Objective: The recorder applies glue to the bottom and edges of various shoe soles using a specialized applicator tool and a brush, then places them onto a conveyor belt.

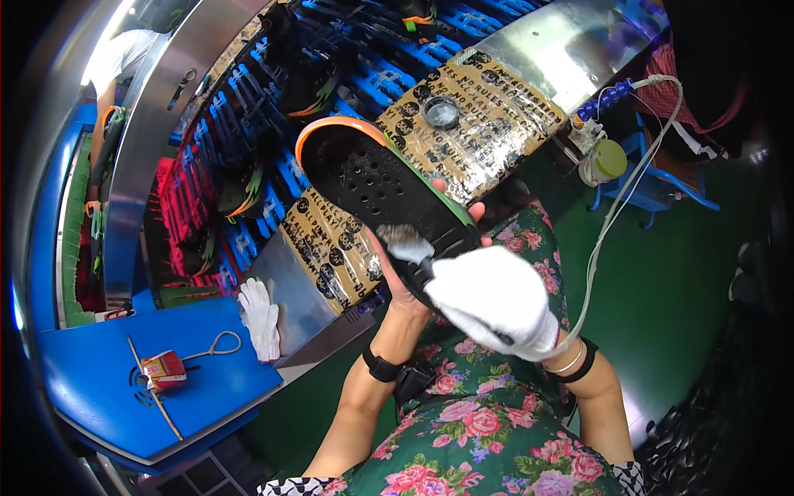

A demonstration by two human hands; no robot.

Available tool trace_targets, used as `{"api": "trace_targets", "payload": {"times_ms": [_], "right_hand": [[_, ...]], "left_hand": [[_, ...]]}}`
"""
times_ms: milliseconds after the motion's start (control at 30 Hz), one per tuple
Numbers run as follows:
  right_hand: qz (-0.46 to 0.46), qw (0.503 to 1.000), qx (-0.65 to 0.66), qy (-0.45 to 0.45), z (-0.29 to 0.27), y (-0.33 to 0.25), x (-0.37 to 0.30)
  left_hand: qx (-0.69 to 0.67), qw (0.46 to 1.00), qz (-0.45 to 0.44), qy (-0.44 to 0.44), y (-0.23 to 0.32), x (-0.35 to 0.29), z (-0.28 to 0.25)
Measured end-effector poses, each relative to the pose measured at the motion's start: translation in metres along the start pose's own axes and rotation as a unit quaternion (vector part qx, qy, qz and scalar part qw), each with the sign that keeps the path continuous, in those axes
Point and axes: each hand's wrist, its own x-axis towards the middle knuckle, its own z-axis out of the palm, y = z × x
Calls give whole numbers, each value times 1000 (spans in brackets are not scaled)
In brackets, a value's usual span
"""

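A black clog (364,178) with round holes and an orange and green rim is tilted in front of me, its insole facing up. My bare left hand (399,289) is closed around it from below, thumb on the near side and fingertips showing past the green edge. In a white knit glove, my right hand (496,293) grips a brush (405,244). The brush's pale bristles lie against the insole toward the heel. The glove covers the brush's handle and part of the heel.
A small round dish (441,112) sits on a tape-covered cardboard sheet (488,136). Beyond is a rack of blue slats (380,83) bearing more clogs. At left, a blue table (91,364) holds a red box (164,370); a white glove (260,318) lies beside it. A hose (610,223) hangs right; another person's arm (101,124) shows far left.
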Motion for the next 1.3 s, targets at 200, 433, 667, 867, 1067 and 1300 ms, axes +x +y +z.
{"api": "trace_targets", "payload": {"times_ms": [200,433,667,867,1067,1300], "right_hand": [[10,999,34,-40,-14,3,-6],[27,992,123,-27,-5,-7,-7],[4,999,38,-7,4,-9,-14],[66,991,118,14,-10,3,-7],[38,989,139,-31,-3,-4,-14],[-16,999,35,-33,0,3,-17]], "left_hand": [[-9,999,38,-2,4,3,5],[-57,995,-38,-77,22,3,-13],[-4,998,66,14,20,8,-8],[49,997,53,22,30,5,-5],[51,997,46,25,35,10,2],[103,994,-22,27,45,8,-1]]}}
